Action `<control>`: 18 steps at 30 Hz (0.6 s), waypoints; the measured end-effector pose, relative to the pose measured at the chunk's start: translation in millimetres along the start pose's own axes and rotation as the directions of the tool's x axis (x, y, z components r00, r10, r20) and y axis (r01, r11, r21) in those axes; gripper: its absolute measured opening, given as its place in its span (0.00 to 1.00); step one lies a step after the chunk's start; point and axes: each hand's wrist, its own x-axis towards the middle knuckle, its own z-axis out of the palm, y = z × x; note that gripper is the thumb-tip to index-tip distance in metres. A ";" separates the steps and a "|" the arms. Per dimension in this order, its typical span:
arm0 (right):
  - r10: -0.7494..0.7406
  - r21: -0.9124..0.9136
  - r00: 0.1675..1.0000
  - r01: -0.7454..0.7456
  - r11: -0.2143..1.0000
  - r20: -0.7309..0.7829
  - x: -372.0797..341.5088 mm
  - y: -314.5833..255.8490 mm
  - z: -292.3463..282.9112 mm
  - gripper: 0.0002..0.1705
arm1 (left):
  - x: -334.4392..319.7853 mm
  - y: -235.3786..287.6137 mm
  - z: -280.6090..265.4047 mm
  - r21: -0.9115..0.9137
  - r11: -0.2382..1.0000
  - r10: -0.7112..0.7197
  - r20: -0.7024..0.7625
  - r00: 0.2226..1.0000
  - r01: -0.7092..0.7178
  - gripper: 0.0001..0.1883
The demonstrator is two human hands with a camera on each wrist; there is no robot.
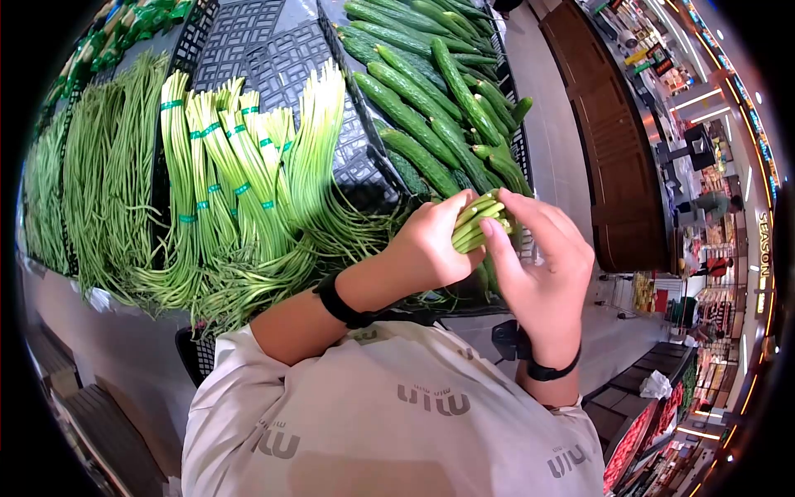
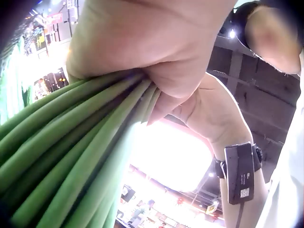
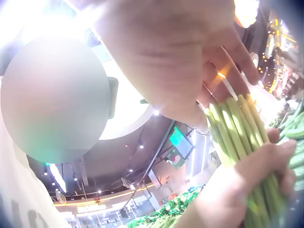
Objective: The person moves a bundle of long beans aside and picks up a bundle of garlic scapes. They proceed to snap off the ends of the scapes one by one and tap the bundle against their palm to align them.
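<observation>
Head view from above, wrist views close, upward, sharing stalks (image 3: 235, 126)

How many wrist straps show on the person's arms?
2: one black strap by the left hand, which grips green stalks; a second strap by the right hand, beside the stalk ends. Sleeves could hide more.

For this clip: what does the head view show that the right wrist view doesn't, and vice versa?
Only head: teal-banded stalk bundles and black wristbands.
Only right wrist: dark ceiling and a green-lit screen overhead.
Both: the left hand gripping green stalks, the right hand at their ends.
</observation>
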 end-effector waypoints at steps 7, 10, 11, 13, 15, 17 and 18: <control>-0.037 -0.072 0.984 0.025 0.997 -0.175 -13.5 7.6 10.0 0.12 | 1.0 1.5 5.7 -0.013 1.000 0.014 0.035 0.999 -0.013 0.20; 0.007 -0.060 0.984 -0.017 0.998 -0.176 -16.7 7.9 9.3 0.11 | 0.6 1.6 8.5 -0.043 0.997 0.068 0.039 0.997 -0.067 0.16; 0.007 -0.051 0.985 -0.016 0.999 -0.172 -17.6 8.2 8.7 0.11 | 0.5 3.5 7.3 -0.040 0.997 0.068 0.046 0.997 -0.066 0.16; 0.012 -0.041 0.985 -0.020 0.999 -0.172 -19.2 9.1 8.8 0.11 | 0.7 9.2 4.0 -0.117 0.993 0.024 0.109 0.994 -0.011 0.15; -0.079 -0.116 0.986 0.062 0.991 -0.145 -19.2 10.7 8.6 0.12 | 0.2 2.0 6.8 -0.091 0.992 0.093 0.095 0.991 -0.084 0.14; -0.095 -0.146 0.987 0.076 0.986 -0.129 -18.9 8.4 6.7 0.12 | 1.5 -3.4 6.5 -0.052 0.985 0.167 0.079 0.983 -0.164 0.14; -0.108 -0.179 0.988 0.088 0.980 -0.107 -19.1 7.4 5.6 0.12 | 1.8 -4.4 7.1 -0.055 0.990 0.135 0.096 0.986 -0.130 0.14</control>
